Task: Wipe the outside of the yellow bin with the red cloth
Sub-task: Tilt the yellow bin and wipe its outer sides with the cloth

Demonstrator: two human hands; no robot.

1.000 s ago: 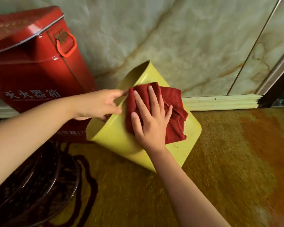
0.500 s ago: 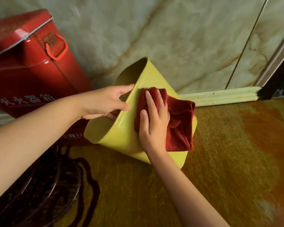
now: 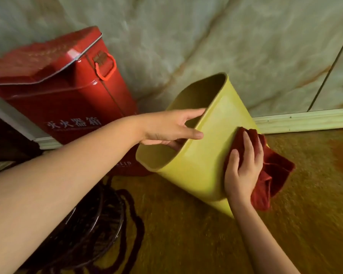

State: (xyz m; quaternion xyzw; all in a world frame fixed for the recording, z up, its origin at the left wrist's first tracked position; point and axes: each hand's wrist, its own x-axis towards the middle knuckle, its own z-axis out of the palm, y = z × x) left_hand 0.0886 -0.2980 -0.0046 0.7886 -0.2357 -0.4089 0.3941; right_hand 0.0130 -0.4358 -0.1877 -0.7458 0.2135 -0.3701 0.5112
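The yellow bin (image 3: 202, 155) is tilted over on the floor, its open mouth facing left and towards me. My left hand (image 3: 166, 127) grips its rim, thumb on the outside and fingers inside the mouth. The red cloth (image 3: 271, 171) is pressed against the bin's right outer side, near its base. My right hand (image 3: 242, 171) lies flat on the cloth and holds it to the wall of the bin; part of the cloth hangs loose to the right.
A red metal box (image 3: 67, 89) with white characters and a red handle stands against the marble wall behind the bin. A dark wire basket (image 3: 83, 230) sits at lower left. A pale skirting board (image 3: 305, 119) runs along the wall; the floor is amber stone.
My right hand has slid the cloth from the upper part of the bin, close to the rim, down and right towards the base. The left hand stays on the rim.
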